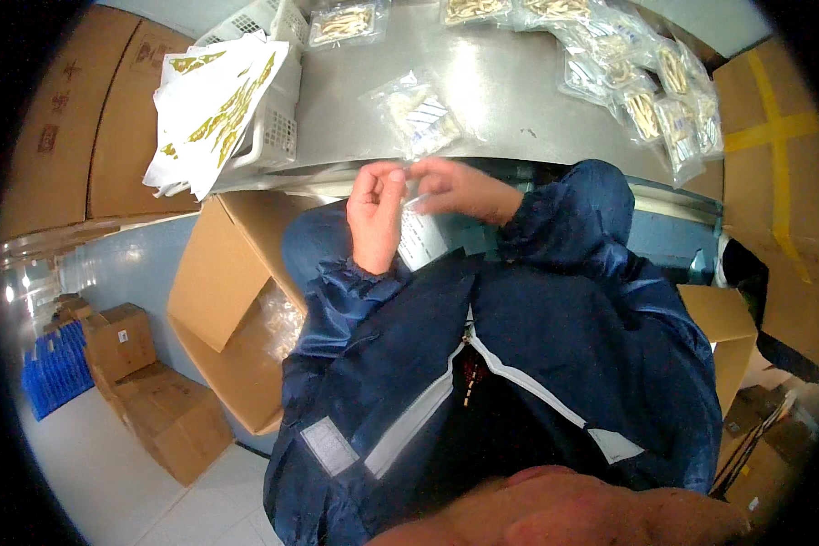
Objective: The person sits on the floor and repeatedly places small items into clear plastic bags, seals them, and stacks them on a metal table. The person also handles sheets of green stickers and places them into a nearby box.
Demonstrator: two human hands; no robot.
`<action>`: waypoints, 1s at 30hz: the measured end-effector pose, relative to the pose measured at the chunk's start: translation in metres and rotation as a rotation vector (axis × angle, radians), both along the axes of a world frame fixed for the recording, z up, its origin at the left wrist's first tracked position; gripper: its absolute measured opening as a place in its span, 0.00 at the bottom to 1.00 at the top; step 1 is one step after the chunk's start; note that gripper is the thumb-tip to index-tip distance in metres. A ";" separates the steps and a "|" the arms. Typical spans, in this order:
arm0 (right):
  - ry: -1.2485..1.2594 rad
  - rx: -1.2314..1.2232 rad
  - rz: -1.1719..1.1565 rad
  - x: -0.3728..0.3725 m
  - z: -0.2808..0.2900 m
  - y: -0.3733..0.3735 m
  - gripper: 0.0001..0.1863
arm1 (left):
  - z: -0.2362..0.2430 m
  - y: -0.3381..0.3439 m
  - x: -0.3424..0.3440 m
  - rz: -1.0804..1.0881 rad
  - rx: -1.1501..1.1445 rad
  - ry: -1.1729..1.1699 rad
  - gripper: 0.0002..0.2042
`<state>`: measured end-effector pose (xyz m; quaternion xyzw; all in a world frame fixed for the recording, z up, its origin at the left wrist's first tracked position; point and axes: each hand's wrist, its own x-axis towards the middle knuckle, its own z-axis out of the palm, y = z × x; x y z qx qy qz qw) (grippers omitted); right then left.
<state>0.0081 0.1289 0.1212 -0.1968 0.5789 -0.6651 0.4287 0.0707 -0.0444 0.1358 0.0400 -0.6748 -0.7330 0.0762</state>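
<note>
My left hand (374, 217) is raised at the table's near edge, its fingers curled and the thumb pressed against them. Whatever it pinches is too small to make out. My right hand (467, 190) meets it from the right, with fingers smeared by motion. Just below the hands, a white printed sheet (420, 240) shows over my lap; I cannot tell whether a hand touches it. Beyond my fingertips a clear packet (420, 116) with pale contents and a blue-striped sachet lies flat on the metal table (510, 82).
Many clear packets (642, 111) of pale strips are heaped at the far right. Another packet (344, 25) lies at the back left. White and gold printed sheets (211, 114) rest on a white plastic basket (278, 127). Open cartons (218, 273) stand at my left and right (723, 318).
</note>
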 end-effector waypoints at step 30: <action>0.614 0.243 -0.367 0.024 0.018 -0.001 0.17 | -0.020 0.016 -0.007 0.165 0.128 -0.063 0.05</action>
